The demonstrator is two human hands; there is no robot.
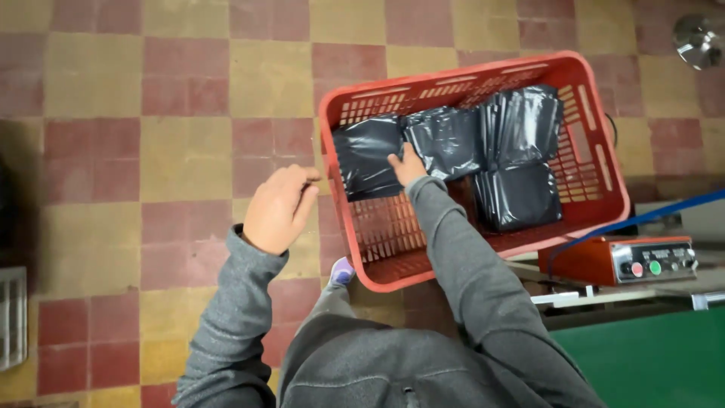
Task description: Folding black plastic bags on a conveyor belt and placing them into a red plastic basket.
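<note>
A red plastic crate stands on the tiled floor with several flat black plastic pouches in it. My right hand reaches down inside and rests its fingers on the leftmost black pouch, at the seam with a second pouch. Whether the fingers pinch it cannot be told. A stack of black pouches fills the crate's right side. My left hand hovers just outside the crate's left wall, fingers loosely curled, holding nothing. Both arms wear grey sleeves.
A red and yellow checked tile floor surrounds the crate. To the right sits a red machine box with round buttons above a green surface. A blue strap runs diagonally. A metal round object lies top right.
</note>
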